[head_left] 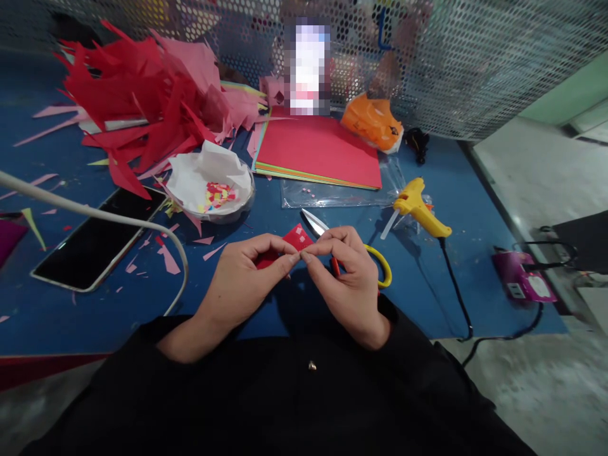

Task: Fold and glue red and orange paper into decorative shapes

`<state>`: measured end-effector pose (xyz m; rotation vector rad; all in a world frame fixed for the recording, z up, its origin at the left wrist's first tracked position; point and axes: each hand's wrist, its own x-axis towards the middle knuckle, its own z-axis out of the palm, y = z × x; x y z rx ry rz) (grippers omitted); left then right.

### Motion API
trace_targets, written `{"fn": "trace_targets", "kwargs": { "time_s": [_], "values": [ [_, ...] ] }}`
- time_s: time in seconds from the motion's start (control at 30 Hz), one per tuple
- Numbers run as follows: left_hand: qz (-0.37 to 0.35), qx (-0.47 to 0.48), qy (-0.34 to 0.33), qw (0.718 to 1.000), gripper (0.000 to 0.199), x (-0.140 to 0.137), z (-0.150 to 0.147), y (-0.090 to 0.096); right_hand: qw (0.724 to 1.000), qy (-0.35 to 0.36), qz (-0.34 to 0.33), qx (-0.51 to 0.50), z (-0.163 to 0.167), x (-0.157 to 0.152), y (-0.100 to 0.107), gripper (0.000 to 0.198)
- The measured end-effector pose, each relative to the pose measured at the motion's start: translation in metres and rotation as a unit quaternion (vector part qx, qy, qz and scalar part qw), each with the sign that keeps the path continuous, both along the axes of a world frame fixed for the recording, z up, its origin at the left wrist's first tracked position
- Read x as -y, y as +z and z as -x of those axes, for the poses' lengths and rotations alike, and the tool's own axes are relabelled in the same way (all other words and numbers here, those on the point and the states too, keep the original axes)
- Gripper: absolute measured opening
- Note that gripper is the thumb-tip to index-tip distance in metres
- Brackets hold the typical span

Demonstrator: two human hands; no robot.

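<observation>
A small piece of red paper point(297, 237) with a few tiny pale pink squares on it is pinched between my two hands. My left hand point(251, 272) is closed on its left side, thumb against fingertips. From the right, my right hand point(349, 278) closes on the paper's near edge, its thumb and forefinger meeting my left thumb. What lies exactly between the fingertips is hidden. Scissors point(382, 265) with yellow and red handles lie under and beside my right hand, blades pointing away to the left.
Red and pink paper scraps point(156, 95) pile up at back left. Nearer are a bowl point(249, 196) of paper bits, a phone point(95, 240) and a white cable point(178, 240). Coloured sheets point(318, 149), an orange packet point(373, 120), a yellow glue gun point(420, 206) and a purple power box point(522, 275) stand beyond and right.
</observation>
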<state>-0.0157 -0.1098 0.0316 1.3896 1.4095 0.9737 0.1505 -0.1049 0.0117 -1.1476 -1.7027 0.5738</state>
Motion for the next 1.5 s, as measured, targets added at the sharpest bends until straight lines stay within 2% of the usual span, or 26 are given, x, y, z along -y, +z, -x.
{"fn": "trace_targets", "kwargs": {
  "time_s": [0.37,0.67,0.9,1.0,1.07,1.23,1.33,1.5],
  "values": [
    [0.005,0.010,0.001,1.000,0.012,0.0000,-0.0008,0.0016,1.000,0.017,0.012,-0.007,-0.0054,-0.0003,0.0066,0.010],
    [-0.045,-0.035,-0.002,0.998,0.008,0.0017,-0.0007,0.0003,0.999,0.032,0.019,0.030,-0.0091,-0.0034,0.0059,0.006],
    [-0.041,-0.029,-0.001,0.999,0.008,0.0007,-0.0013,-0.0010,0.999,0.033,0.022,0.016,-0.0082,-0.0019,0.0088,0.007],
    [-0.008,-0.013,0.000,1.000,0.014,0.0017,-0.0017,-0.0001,0.998,0.007,0.059,-0.038,-0.0080,-0.0028,0.0096,0.009],
    [0.016,-0.007,0.001,1.000,0.018,0.0025,-0.0019,0.0012,0.990,0.001,0.112,-0.087,-0.0082,-0.0048,0.0082,0.009],
    [0.004,-0.031,-0.006,1.000,0.018,0.0018,-0.0011,0.0031,0.940,0.036,0.259,-0.219,-0.0071,-0.0080,0.0040,0.005],
    [0.006,-0.040,-0.013,0.999,0.017,0.0007,-0.0010,0.0023,0.927,0.027,0.276,-0.251,-0.0060,-0.0071,0.0042,0.006],
    [0.027,0.027,-0.007,0.999,0.013,-0.0004,-0.0035,-0.0004,0.935,0.041,0.260,-0.236,-0.0058,-0.0063,0.0039,0.005]
  ]
}}
